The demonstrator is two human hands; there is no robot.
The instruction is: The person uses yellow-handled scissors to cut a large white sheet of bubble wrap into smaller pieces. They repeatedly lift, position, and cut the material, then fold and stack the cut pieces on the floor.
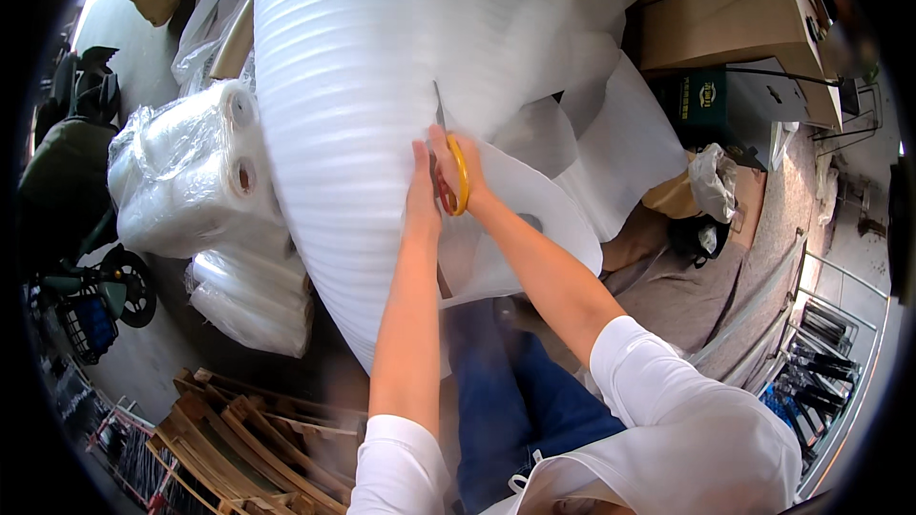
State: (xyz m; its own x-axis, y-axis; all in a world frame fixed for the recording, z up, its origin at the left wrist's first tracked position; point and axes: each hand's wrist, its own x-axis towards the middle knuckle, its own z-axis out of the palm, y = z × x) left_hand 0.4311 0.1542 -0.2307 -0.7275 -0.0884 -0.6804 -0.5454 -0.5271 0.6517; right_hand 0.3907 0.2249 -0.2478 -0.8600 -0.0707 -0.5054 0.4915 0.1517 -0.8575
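A pair of scissors [464, 176] with yellow and red handles is in my right hand [474, 169]. Its blades point away from me over a large white foam sheet [334, 105] with ribbed folds. A cut edge of the sheet runs from near the blades down toward my legs, and the part right of it curls away. Close beside the scissors, my left hand [422, 193] grips the foam at this edge; its fingers are partly hidden. More white foam [625, 143] lies in loose, bent pieces to the right.
Plastic-wrapped rolls [186, 167] stand at the left. Wooden pallets [248, 439] lie at the lower left, below a small-wheeled vehicle [119, 286]. On the right are a large cardboard box [725, 14], a dark green box [704, 105] and a metal rack [830, 353].
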